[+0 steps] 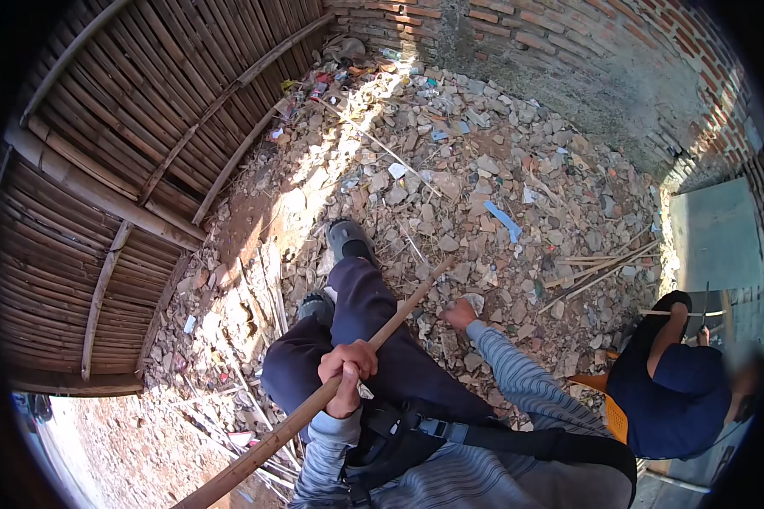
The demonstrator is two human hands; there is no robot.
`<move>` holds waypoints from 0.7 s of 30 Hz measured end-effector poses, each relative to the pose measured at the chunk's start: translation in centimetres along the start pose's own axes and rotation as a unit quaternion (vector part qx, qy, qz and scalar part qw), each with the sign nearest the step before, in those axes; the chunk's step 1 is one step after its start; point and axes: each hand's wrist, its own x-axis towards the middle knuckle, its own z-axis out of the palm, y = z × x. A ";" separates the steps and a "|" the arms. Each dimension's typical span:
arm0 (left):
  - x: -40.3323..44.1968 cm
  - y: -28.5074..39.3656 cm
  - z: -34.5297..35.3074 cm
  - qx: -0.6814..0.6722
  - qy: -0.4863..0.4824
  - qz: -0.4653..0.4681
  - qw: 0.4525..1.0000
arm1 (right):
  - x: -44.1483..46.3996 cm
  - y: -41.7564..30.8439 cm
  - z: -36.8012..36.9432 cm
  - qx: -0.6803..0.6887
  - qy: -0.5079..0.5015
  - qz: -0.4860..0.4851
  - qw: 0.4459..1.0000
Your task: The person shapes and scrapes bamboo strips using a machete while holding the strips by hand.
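Note:
My left hand [348, 373] is wrapped round a long wooden pole [406, 310], thumb laid along it. The pole slants from the bottom left up across my legs, and its far end is over the rubble. My right hand [460, 314] is off the pole, a little to the right of its upper part, with the fingers curled in. Whatever they may hold is hidden. A pale stone [476, 300] shows just beside the knuckles; I cannot tell whether they touch.
Broken stones and litter [484, 165] cover the ground around my shoes [348, 237]. A bamboo wall [136, 110] stands left, a brick wall [552, 42] behind. At right a person [671, 382] sits on an orange chair [616, 418], a blade in hand, near thin sticks [598, 276].

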 end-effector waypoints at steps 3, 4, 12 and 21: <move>1.0 0.0 1.7 0.017 0.093 0.019 0.995 | -2.7 -2.8 -1.1 -0.021 -0.010 -0.053 0.998; 0.8 0.1 1.0 0.032 0.070 -0.006 0.997 | -3.9 -3.8 -1.6 -0.037 -0.035 -0.085 0.995; 0.9 0.6 -0.2 -0.015 -0.087 -0.003 0.996 | -7.2 -5.8 -3.5 -0.018 -0.077 -0.172 0.982; 1.5 0.9 -0.1 -0.035 -0.152 -0.013 0.988 | -0.5 0.0 -4.1 -0.005 -0.100 0.010 0.995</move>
